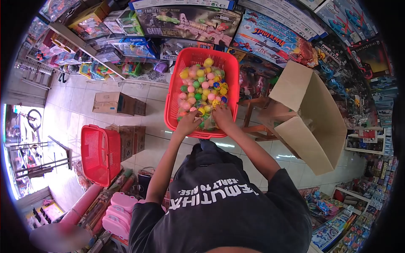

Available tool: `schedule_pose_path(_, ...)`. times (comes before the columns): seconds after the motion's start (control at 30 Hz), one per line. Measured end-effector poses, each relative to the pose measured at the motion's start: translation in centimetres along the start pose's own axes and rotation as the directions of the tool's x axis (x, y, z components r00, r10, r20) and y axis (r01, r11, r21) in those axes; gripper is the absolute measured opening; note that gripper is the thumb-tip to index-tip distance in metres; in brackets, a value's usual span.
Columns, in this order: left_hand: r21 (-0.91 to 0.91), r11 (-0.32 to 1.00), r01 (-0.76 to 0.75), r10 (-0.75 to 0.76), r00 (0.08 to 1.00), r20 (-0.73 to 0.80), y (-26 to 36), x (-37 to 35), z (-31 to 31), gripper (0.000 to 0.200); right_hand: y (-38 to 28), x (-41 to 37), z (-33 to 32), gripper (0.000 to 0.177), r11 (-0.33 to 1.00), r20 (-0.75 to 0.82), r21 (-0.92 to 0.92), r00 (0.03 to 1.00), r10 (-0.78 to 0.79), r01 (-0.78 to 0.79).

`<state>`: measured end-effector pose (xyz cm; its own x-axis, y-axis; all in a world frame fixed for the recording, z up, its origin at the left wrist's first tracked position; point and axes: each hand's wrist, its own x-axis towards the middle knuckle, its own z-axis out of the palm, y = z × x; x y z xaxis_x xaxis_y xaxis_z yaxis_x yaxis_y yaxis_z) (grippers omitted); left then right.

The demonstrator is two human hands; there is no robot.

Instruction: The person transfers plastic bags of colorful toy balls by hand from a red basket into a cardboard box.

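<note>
A red plastic basket (180,69) stands in front of me, with a clear bag of colourful plastic balls (205,84) inside it. The balls are yellow, pink, green and blue; a clump of yellow strands shows at the right. My left hand (188,123) reaches over the basket's near side, its fingers curled onto the lower left of the bag. Beside it, my right hand (222,115) grips the lower right of the same bag. Some fingertips are hidden among the balls and plastic.
To the right stands a large open cardboard box (310,122) by a wooden stand (249,111). At the left are another red basket (100,155), closed cartons (114,103) and pink cases (117,215). Shelves of boxed toys (190,23) line the far side.
</note>
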<state>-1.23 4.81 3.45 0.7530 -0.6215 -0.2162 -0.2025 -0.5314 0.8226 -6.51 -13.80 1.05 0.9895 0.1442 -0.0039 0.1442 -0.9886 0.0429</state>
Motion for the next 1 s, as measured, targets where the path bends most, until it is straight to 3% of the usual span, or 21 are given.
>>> schedule_pose_path(0.07, -0.066, 0.998, 0.022, -0.022, 1.000, -0.001, 0.1, 0.1, -0.1, 0.031, 0.1, 0.1, 0.7, 0.014, 1.000, -0.070, 0.010, 0.998, 0.011, -0.010)
schedule_pose_path(0.13, -0.079, 0.997, 0.008, -0.010, 0.999, -0.036, -0.5, 0.2, -0.1, 0.030, 0.3, 0.3, 0.0, 0.015, 0.995, 0.043, -0.096, 0.999, 0.026, -0.022)
schedule_pose_path(0.27, -0.091, 0.996, 0.027, -0.038, 0.992, -0.119, -1.4, 0.6, 0.4, 0.027, 0.7, 0.6, -1.0, 0.016, 0.993, 0.157, -0.118, 0.988, 0.016, 0.003)
schedule_pose_path(0.33, -0.063, 0.998, 0.001, -0.013, 0.983, -0.184, -1.3, 0.8, 0.4, 0.025, 1.0, 1.0, -1.2, 0.019, 0.997, 0.259, -0.069, 0.966, 0.000, 0.019)
schedule_pose_path(0.47, -0.047, 0.997, 0.065, -0.075, 0.964, -0.253, 0.5, 0.1, 0.4, 0.022, 1.9, 1.0, -1.6, 0.030, 0.997, 0.247, 0.053, 0.967, -0.064, 0.053)
schedule_pose_path(0.53, -0.038, 0.999, 0.035, -0.044, 0.962, -0.270, 0.3, 0.6, 0.4, 0.023, 2.5, 1.6, -2.4, 0.039, 0.962, 0.235, 0.270, 0.966, -0.107, 0.041)
schedule_pose_path(0.57, -0.119, 0.992, 0.047, -0.078, 0.958, -0.275, 0.1, 0.7, 0.6, 0.022, 2.8, 2.0, -2.6, 0.039, 0.961, 0.235, 0.272, 0.965, -0.115, 0.048)
schedule_pose_path(0.63, -0.196, 0.978, 0.067, -0.120, 0.954, -0.274, 0.4, 0.4, 0.4, 0.022, 3.5, 3.1, -2.7, 0.043, 0.890, 0.385, 0.449, 0.915, -0.120, -0.072)
schedule_pose_path(0.73, -0.234, 0.972, 0.000, -0.075, 0.947, -0.311, 0.4, 0.5, 0.4, 0.023, 4.0, 3.7, -3.1, 0.041, 0.764, 0.388, 0.629, 0.909, -0.149, -0.143)
schedule_pose_path(0.87, -0.285, 0.958, -0.036, -0.055, 0.951, -0.303, 0.7, 0.3, 0.2, 0.024, 4.7, 4.1, -2.1, 0.041, 0.691, 0.302, 0.717, 0.934, -0.190, -0.091)
schedule_pose_path(0.93, -0.311, 0.950, -0.025, -0.070, 0.955, -0.289, 0.5, 0.2, 0.1, 0.025, 4.9, 4.1, -2.7, 0.044, 0.420, 0.181, 0.902, 0.970, -0.161, -0.099)
schedule_pose_path(0.97, -0.345, 0.938, -0.021, -0.079, 0.959, -0.272, 0.3, 0.3, 0.1, 0.027, 5.4, 4.1, -3.0, 0.048, 0.354, 0.279, 0.914, 0.941, -0.191, -0.200)
schedule_pose_path(1.0, -0.381, 0.924, -0.018, -0.087, 0.963, -0.256, 0.5, 0.5, 0.0, 0.028, 5.6, 4.1, -2.8, 0.048, 0.357, 0.278, 0.913, 0.943, -0.184, -0.200)
